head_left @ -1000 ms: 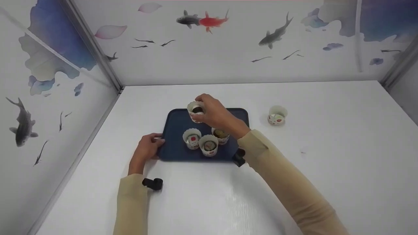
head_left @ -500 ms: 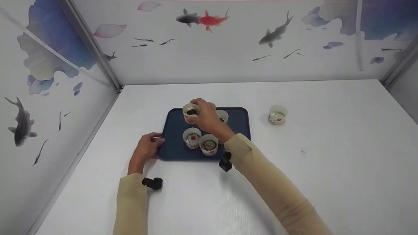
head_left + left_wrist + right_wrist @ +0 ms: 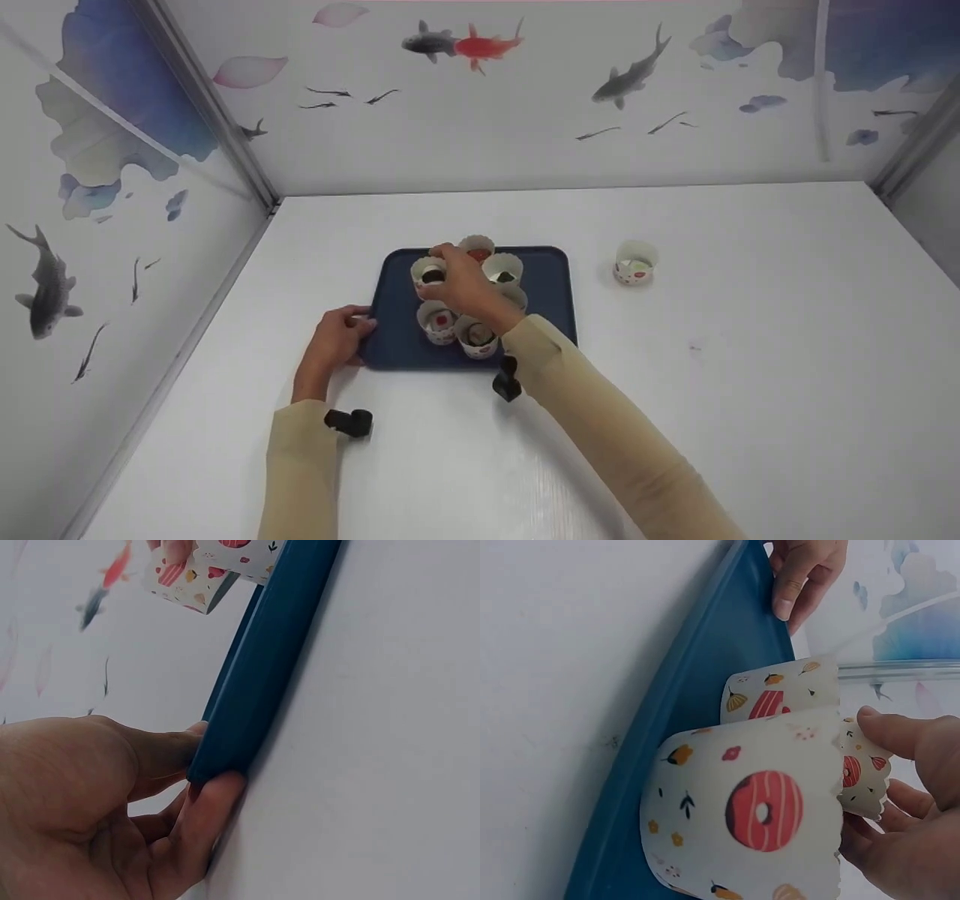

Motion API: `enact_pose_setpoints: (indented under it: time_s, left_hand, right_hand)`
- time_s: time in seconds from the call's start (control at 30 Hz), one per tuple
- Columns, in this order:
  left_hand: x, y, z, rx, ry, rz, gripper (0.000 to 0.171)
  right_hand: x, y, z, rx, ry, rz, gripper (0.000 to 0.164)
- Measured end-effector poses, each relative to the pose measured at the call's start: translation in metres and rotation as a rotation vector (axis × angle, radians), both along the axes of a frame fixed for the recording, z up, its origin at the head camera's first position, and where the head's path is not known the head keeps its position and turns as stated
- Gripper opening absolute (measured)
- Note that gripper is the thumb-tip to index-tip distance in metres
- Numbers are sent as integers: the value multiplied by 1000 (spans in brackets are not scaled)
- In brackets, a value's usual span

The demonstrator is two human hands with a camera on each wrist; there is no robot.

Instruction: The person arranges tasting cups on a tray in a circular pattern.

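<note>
My right hand (image 3: 474,289) pinches a printed paper baking cup (image 3: 418,286) by its rim, over the left part of the blue tray (image 3: 394,330). Something dark and round shows inside this cup. Just in front of it stands a cup with a white-and-red piece (image 3: 435,332); another cup with a round, dark-edged piece (image 3: 478,346) is beside that one. Donut prints on the nearer cup (image 3: 742,802) fill the right wrist view. My left hand (image 3: 336,341) grips the tray's left edge, thumb on top and fingers beneath, as the left wrist view shows.
On the white table (image 3: 750,337), right of the tray, stands a single paper cup (image 3: 635,264). More cups are on the tray behind my right hand, one with a green bit (image 3: 504,268), one with something orange-red (image 3: 478,247). Fish-printed walls (image 3: 525,150) border the table.
My right hand has come lower and toward me, slightly left, bringing its cup close to the front cups. Cups at the tray's back have come into view. The left hand stays put.
</note>
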State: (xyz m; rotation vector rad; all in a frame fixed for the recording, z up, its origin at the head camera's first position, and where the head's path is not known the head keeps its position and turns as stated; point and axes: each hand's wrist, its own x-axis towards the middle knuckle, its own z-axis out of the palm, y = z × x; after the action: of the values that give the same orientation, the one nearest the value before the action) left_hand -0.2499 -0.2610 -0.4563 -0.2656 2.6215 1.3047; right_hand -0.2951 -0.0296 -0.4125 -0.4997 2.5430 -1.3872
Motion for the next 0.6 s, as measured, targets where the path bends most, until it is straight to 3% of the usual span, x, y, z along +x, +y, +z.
enact_pose_setpoints:
  time_s: [0.6]
  left_hand:
    - [3,1,3,3,0,-4,44]
  right_hand:
    - [-3,-1,0,96,-60,9,70]
